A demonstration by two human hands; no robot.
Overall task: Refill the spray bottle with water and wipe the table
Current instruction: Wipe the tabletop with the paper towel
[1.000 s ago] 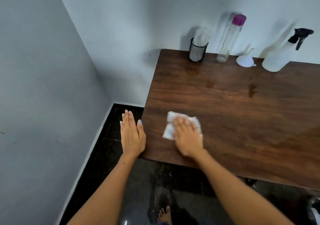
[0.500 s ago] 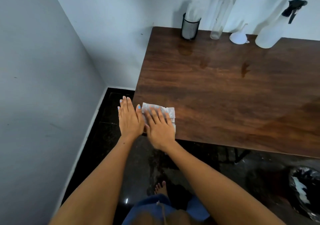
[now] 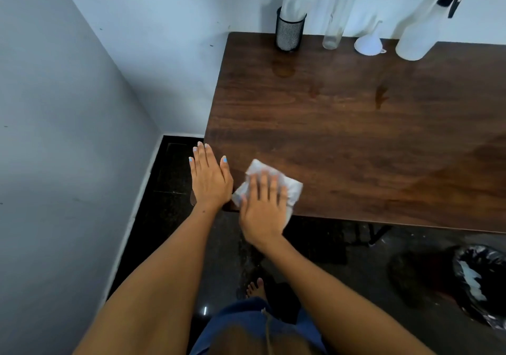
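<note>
The right hand (image 3: 262, 209) lies flat, fingers spread, pressing a white cloth (image 3: 291, 190) onto the near left corner of the bench (image 3: 356, 141); the palm hides most of the cloth, and its lower edge hangs just past the bench's front edge. The left hand (image 3: 209, 179) is open and flat, fingers together, at the bench's left edge just beside the cloth; whether it touches the wood cannot be told. Dark wet streaks mark the wood farther back. Along the back wall stand a black mesh cup (image 3: 289, 33) with something pale in it, hard to make out; a clear bottle (image 3: 335, 20), its purple cap cut off by the top of the frame; a white funnel (image 3: 368, 43) sitting mouth down; and the white spray bottle (image 3: 419, 37) with a black trigger, well apart from the hands at the far right. Below the bench, a bin (image 3: 482, 283) lined with a black bag is cut off at the right edge, and a bare foot (image 3: 254, 289) shows on the dark floor.
</note>
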